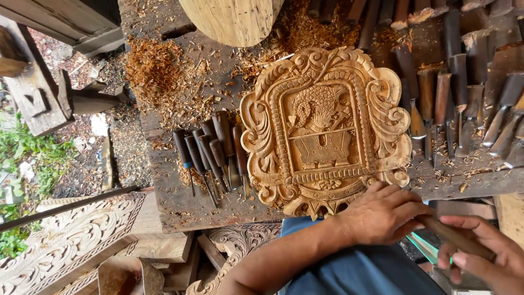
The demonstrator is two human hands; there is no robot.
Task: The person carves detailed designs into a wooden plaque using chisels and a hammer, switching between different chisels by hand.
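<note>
An ornate carved wooden panel (pixel 325 131) with scrollwork and a central figure lies flat on a dark workbench (pixel 174 205). My left hand (pixel 382 214) rests at the panel's lower right edge, its fingers curled around the front of a brown wooden tool handle (pixel 454 236). My right hand (pixel 483 257) grips the rear of the same handle at the bottom right, off the bench. The tool's blade is hidden under my left hand. Blue cloth (pixel 360 270) covers my lap below.
A row of dark-handled chisels (pixel 213 155) lies left of the panel, and several more chisels (pixel 453 98) lie to its right. Wood shavings (pixel 158 71) cover the bench's far left. A round log (pixel 234 19) stands at the back. Carved boards (pixel 71 240) sit below left.
</note>
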